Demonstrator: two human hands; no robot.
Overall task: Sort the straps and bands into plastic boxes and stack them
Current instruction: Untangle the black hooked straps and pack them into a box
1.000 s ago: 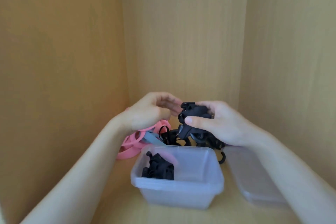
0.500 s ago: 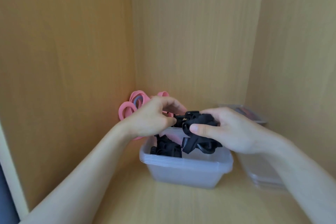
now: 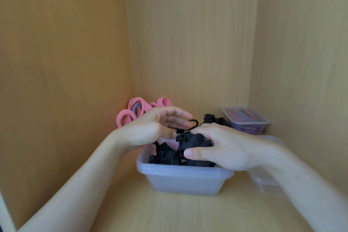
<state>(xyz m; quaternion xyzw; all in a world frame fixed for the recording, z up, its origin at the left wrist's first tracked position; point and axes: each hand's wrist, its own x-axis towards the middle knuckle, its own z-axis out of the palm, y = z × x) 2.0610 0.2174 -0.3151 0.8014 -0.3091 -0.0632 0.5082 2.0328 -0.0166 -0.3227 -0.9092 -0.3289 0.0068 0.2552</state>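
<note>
Right hand (image 3: 224, 149) is over the clear plastic box (image 3: 180, 169), palm down, forearm coming in from lower right. Its fingers are curled over a bundle of black straps (image 3: 195, 142) with the thumb clamped on the near side, so it has a firm grip. The bundle sits at the box mouth, partly below the rim, against the black straps already in the box (image 3: 163, 154).

Left hand (image 3: 150, 130) is just left of the bundle, above the box's back-left corner, forearm coming in from lower left. Its fingers are nearly straight and spread, pointing right. The thumb tip is beside a black buckle on the bundle; can't tell if it touches. It holds nothing.

More black straps (image 3: 212, 118) lie on the shelf behind the box. Pink bands (image 3: 126, 118) are piled in the back-left corner. A lidded box of pink and purple bands (image 3: 246, 120) stands back right. Another clear container (image 3: 263, 181) sits right of the open box, partly under the right forearm.
</note>
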